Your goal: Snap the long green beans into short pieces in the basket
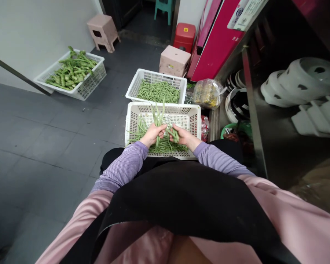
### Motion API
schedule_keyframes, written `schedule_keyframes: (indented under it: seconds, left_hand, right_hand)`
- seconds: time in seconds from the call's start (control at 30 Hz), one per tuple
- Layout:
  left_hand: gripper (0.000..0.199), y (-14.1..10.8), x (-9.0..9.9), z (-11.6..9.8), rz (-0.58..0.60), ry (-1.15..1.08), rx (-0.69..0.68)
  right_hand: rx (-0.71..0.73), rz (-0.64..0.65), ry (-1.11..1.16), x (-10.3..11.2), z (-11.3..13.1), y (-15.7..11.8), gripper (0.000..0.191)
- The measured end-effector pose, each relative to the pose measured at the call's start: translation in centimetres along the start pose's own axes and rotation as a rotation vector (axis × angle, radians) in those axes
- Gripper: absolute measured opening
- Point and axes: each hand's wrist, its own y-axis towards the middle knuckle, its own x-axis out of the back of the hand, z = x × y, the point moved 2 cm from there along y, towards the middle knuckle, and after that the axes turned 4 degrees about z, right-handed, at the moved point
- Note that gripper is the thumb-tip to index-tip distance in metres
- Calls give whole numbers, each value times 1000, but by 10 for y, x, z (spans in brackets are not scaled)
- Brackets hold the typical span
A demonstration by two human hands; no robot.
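Over the near white basket [128, 123], my left hand [154, 134] is closed round a bunch of long green beans [158, 116] that stick up past the fingers. Close beside it on the right, my right hand [181, 134] is closed on several short green bean pieces [175, 136]. The fingertips of both hands are a small gap apart. Loose long beans [167, 146] lie in the basket beneath the hands. Just beyond, a second white basket [183, 86] holds many short bean pieces [159, 91].
A white basket [95, 80] of thick green stalks [71, 71] stands at the far left. Pink stools [103, 29] [174, 60], a red stool [184, 36] and a pink cabinet [220, 40] are beyond. A clear bag [207, 93] and a metal shelf [280, 146] are on the right.
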Motion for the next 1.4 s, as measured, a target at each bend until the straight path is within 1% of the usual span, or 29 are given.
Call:
schedule_keyframes:
  seconds: [0.07,0.17,0.3,0.4,0.43,0.47,0.53,0.57,0.63,0.67,0.7,0.73,0.77,0.83,0.9,0.93,1.0,1.07,1.13,1.2,1.3,1.4]
  left_hand:
    - [31,3,2,5,-15,23,47]
    - [24,4,4,7,10,-27,66]
    - [23,4,6,2,46,-90,35]
    - [23,4,4,-1,75,-71,36]
    - [24,4,3,0,76,-56,36]
    - [24,4,2,0,54,-25,25]
    - [27,5,3,3,-60,100,-43]
    - [28,6,4,4,-133,182,-99]
    - [31,9,7,6,-271,321,-197]
    - [32,11,10,7,-324,342,-206]
    - [32,14,13,7,-355,316,-180]
    - [31,17,16,7,-361,247,-119]
    - [31,19,19,7,-339,147,-41]
    - [33,23,23,2,-223,-83,77]
    - [35,23,22,-5,-82,-261,104]
    - [34,22,21,-8,-36,-317,97]
    - [31,18,18,-13,6,-377,89]
    - [27,14,14,-15,2,-390,90]
    - [25,12,11,-15,-12,-384,79]
    - [24,11,10,-14,-27,-378,64]
    - [24,10,12,-13,-47,-333,52]
    - [22,8,17,-13,-108,-151,-4]
  right_hand:
    - [-78,94,51,-12,-4,-3,37]
    - [-89,185,61,-22,-3,-9,33]
    - [-69,219,-10,-20,3,-19,26]
    - [-59,235,-23,-19,5,-21,21]
    - [-65,240,-23,-20,5,-21,21]
    - [-70,238,-23,-22,4,-20,20]
    - [-53,193,-35,-28,0,-18,21]
    - [-20,139,-53,-32,-3,-16,22]
    - [92,-9,-117,-39,-7,-14,25]
    - [158,-81,-156,-42,-8,-14,25]
    - [214,-134,-188,-44,-10,-14,26]
    - [247,-165,-202,-45,-11,-13,26]
    - [249,-179,-193,-44,-11,-13,26]
    - [154,-174,-131,-39,-15,-13,30]
    - [19,-143,-83,-32,-20,-14,35]
    - [-27,-110,-84,-29,-22,-16,37]
    - [-44,-23,-122,-27,-26,-19,34]
    - [19,50,-177,-29,-27,-22,27]
    - [109,71,-243,-32,-25,-24,25]
    - [180,53,-319,-36,-23,-25,27]
    - [237,7,-397,-38,-21,-26,28]
    - [281,-14,-377,-39,-20,-27,24]
